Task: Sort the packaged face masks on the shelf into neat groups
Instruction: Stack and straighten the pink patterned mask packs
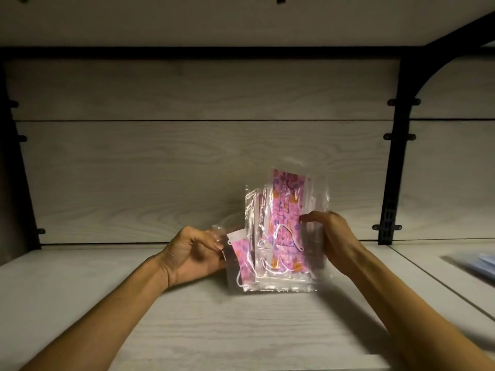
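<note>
A stack of several pink floral face masks in clear plastic packets [284, 218] stands upright on its lower edge on the pale wood shelf [214, 317]. My right hand [329, 236] grips the stack's right side, thumb on the front packet. My left hand [192, 253] pinches the left edge of the stack, where one pink mask packet [242, 261] sticks out lower and tilted. The backs of the packets are hidden.
The shelf's wood-grain back panel [160, 170] stands close behind the stack. A black metal bracket [396, 156] rises at the right. At the far right edge, on the neighbouring shelf section, lies a blurred pile of bluish packets [479, 266]. The upper shelf overhangs.
</note>
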### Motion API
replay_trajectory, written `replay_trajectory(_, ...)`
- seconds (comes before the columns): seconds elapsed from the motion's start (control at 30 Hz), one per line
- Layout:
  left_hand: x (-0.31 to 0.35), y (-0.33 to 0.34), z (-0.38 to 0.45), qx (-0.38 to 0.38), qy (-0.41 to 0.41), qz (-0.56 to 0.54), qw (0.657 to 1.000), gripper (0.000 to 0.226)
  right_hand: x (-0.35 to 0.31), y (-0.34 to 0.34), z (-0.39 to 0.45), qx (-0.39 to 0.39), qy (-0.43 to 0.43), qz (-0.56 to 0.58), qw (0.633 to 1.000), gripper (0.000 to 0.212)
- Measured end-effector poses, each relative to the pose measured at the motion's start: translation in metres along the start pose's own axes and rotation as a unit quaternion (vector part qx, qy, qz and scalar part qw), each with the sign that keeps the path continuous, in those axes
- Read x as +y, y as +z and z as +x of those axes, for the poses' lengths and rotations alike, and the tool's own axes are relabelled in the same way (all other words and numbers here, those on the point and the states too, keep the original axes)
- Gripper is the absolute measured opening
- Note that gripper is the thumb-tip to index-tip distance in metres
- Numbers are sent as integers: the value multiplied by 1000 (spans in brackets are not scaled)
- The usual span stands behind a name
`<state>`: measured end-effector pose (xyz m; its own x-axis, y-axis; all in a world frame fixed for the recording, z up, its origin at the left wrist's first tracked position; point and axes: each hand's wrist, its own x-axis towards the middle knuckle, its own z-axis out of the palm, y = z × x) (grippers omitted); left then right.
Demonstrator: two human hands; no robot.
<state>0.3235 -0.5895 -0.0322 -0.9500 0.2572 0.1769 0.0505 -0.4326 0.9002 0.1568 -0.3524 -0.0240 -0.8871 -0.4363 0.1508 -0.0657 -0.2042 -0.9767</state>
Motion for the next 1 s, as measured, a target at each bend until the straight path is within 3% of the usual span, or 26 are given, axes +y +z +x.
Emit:
replay_trajectory(0.13,-1,-5,2,32,2,6,999,67,2,-1,2,2,-37,46,998,31)
replay_trajectory(0.23,-5,-6,5,84,-24,28,996,54,1,1,1,-22,-63,50,996,36)
replay_trajectory(0.33,-4,-3,5,114,-41,24,992,52,-1,1,1,-21,-86,36,995,35)
replay_trajectory(0.5,0,-5,2,144,-14,33,989,69,-6,-1,1,-4,-169,-52,984,32)
replay_trajectory(0.63,-1,-5,4,153,-10,37,987,63,-11,-2,7,-12,-154,-63,986,23)
replay_trajectory(0.7,1,-5,4,167,-9,43,985,63,-11,0,10,-31,-142,-73,987,20)
replay_trajectory(0.83,-2,-4,5,124,-27,60,990,65,-16,7,12,-90,-129,-111,981,15)
replay_trajectory(1.0,-1,1,7,138,13,73,988,60,-46,14,14,-169,-150,-244,943,6)
